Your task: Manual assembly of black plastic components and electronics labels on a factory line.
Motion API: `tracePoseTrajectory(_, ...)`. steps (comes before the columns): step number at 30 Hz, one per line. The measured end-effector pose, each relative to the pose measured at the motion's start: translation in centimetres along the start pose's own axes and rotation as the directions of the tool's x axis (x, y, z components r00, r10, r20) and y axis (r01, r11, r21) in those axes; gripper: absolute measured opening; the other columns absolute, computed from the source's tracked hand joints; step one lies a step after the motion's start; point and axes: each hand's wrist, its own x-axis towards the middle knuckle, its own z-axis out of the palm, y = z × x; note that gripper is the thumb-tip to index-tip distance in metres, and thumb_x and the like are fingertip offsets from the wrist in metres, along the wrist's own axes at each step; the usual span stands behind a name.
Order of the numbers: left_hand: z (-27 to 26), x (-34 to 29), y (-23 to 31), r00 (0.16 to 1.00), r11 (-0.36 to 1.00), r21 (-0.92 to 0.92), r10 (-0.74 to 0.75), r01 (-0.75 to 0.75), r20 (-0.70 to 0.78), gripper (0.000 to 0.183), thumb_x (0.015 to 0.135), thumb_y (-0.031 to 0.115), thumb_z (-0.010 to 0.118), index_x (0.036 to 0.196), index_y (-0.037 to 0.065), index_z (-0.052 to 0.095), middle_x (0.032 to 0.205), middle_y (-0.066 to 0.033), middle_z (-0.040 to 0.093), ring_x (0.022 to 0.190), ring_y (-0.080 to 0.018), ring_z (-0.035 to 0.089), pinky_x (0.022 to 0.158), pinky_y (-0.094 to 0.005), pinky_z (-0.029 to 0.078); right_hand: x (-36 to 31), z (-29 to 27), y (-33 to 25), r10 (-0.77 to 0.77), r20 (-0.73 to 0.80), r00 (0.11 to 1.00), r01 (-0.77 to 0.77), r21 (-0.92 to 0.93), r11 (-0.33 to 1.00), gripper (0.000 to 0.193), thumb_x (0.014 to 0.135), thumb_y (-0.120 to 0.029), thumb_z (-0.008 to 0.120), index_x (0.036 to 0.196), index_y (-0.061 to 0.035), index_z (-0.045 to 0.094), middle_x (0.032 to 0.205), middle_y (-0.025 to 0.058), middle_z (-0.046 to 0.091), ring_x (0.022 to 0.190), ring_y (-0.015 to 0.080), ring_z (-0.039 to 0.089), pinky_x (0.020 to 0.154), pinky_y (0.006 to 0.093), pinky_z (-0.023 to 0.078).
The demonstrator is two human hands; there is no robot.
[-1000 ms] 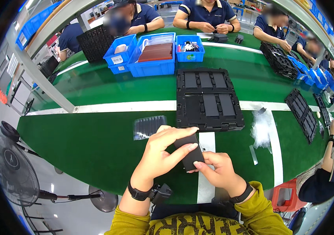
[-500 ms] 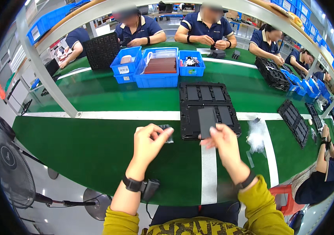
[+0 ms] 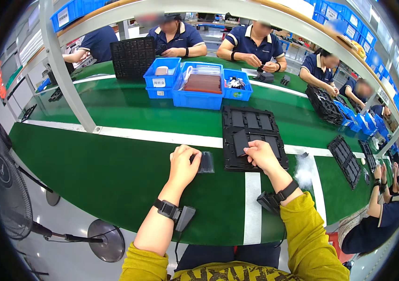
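Observation:
My right hand point(image 3: 261, 155) grips a flat dark rectangular panel point(image 3: 241, 142) by its near edge. The panel is tilted over the near left part of a black compartmented tray point(image 3: 228, 161); whether it touches the tray I cannot tell. Similar dark panels point(image 3: 258, 122) lie in the tray's far row. To the left of the tray, my left hand point(image 3: 184, 163) has its fingers closed at the edge of some see-through dark film strips point(image 3: 206, 163), just above the green tabletop. Its fingertips are partly hidden by the hand itself.
Crumpled clear film point(image 3: 303, 171) lies right of the tray. Beyond stand blue bins point(image 3: 197, 99) and an upright black tray point(image 3: 131, 58). Another black tray point(image 3: 346, 157) lies to the right. A metal post point(image 3: 70, 70) rises at left. Several co-workers sit around the table.
My right hand has moved the panel down toward the tray's near left compartment. More of the film strips shows beside my left hand. The whole view has shifted slightly.

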Motion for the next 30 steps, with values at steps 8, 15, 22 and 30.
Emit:
tracePoseTrajectory(8,-1.4,-0.4,0.1,0.992,0.968,0.251,-0.022,-0.009,0.122,0.036,0.072,0.027,0.066,0.103,0.01,0.061,0.111,-0.0116,0.05,0.112,-0.0291,0.04,0.095,-0.0453,0.025,-1.5,-0.5,-0.7,-0.42,-0.117,0.9,0.211,-0.726,0.654,0.025,0.07,-0.02,0.07,0.081,0.0012,0.061,0.068,0.01,0.06,0.059,0.0214,0.059,0.058,0.0309,0.046)
tracePoseTrajectory(15,-1.4,-0.6,0.5,0.923,0.889,0.455,-0.136,-0.046,0.359,0.059,0.074,0.05,0.06,0.123,0.021,0.05,0.138,-0.0192,0.027,0.131,-0.0324,0.018,0.105,-0.0518,0.008,-4.4,-2.2,1.2,-0.409,-0.18,0.895,0.304,-0.427,0.852,0.024,0.072,-0.019,0.069,0.079,0.0024,0.062,0.066,0.0101,0.059,0.057,0.0172,0.056,0.054,0.0284,0.045)
tracePoseTrajectory(22,-1.2,-0.9,0.0,0.925,0.882,0.467,-0.127,-0.06,0.359,0.061,0.077,0.05,0.056,0.128,0.02,0.043,0.139,-0.0183,0.026,0.131,-0.0306,0.019,0.105,-0.0498,0.008,-7.8,-2.6,2.9,-0.385,-0.179,0.905,0.351,-0.192,0.916,0.014,0.077,-0.011,0.064,0.081,0.0023,0.062,0.067,0.0053,0.059,0.058,0.0072,0.052,0.052,0.0216,0.041)
tracePoseTrajectory(30,-1.2,-0.5,0.5,0.902,0.867,0.495,-0.165,-0.061,0.4,0.054,0.081,0.045,0.052,0.128,0.022,0.043,0.14,-0.0163,0.025,0.132,-0.0291,0.018,0.105,-0.0482,0.007,-7.3,-3.5,4.7,-0.287,-0.13,0.949,0.3,0.094,0.949,0.012,0.082,-0.011,0.059,0.087,-0.0005,0.063,0.071,0.0015,0.061,0.063,0.0059,0.053,0.056,0.02,0.043)
